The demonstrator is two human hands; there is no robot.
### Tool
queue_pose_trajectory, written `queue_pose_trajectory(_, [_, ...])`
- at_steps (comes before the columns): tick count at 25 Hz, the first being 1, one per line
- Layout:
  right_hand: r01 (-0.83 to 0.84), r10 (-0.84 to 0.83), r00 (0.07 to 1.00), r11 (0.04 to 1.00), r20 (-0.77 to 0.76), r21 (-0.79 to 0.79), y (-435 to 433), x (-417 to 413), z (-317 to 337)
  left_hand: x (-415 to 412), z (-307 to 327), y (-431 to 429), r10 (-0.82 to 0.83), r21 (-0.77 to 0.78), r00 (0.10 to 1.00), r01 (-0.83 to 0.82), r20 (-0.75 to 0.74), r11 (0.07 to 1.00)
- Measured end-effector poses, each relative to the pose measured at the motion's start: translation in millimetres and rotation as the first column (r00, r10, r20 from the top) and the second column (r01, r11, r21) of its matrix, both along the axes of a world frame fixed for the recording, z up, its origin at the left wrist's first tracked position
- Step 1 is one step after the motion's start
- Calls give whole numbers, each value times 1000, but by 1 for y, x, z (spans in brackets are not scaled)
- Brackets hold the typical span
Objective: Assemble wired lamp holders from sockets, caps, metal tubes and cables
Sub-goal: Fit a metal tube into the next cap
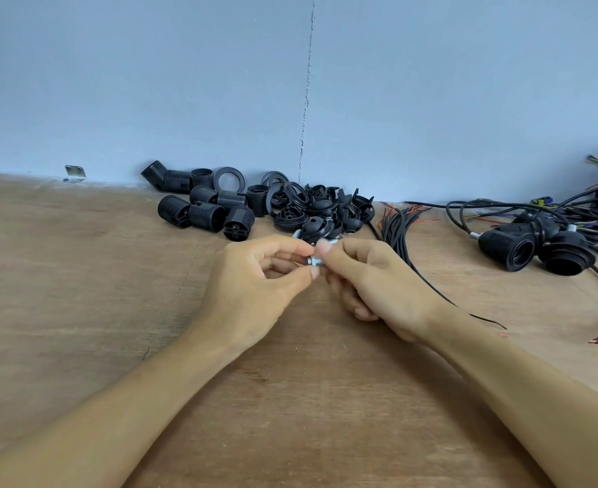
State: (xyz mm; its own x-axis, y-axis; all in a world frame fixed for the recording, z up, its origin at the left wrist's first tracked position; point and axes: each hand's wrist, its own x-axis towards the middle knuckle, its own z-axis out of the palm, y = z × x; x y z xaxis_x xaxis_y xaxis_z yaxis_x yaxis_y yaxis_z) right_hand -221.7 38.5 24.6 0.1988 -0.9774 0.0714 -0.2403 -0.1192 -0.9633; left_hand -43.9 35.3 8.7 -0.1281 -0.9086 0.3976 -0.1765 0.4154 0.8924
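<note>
Above the middle of the worktop (79, 276), both hands meet on one small metal tube (313, 261). The left hand (255, 280) pinches its left end between thumb and forefinger, and the right hand (371, 276) pinches the other end with curled fingers. Its long axis runs side to side, hand to hand (only a short silver stretch shows between the fingertips). Caps (320, 209) lie heaped just beyond the fingertips, sockets (204, 211) farther left, and cables (399, 223) nearer the right hand. The next move is probably a short reach forward for a cap, with either hand about equally near.
</note>
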Motion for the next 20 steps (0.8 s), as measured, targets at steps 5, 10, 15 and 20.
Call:
queue_pose_trajectory(5, [22, -22, 999, 1000, 23, 10, 0, 0, 2, -1, 0, 1, -2, -5, 1000, 2, 4, 1000])
queue_pose_trajectory(10, [65, -63, 995, 998, -76, 22, 1, 0, 3, -1, 0, 1, 1, -3, 1000, -1, 21, 1000])
queue_pose_trajectory(15, [2, -2, 1000, 999, -17, -37, 1, -1, 2, 1, 0, 0, 18, -2, 1000, -18, 17, 1000])
queue_pose_trajectory(20, [66, -65, 997, 998, -51, 1, -2, 0, -3, -2, -1, 1, 2, -8, 999, -2, 43, 1000])
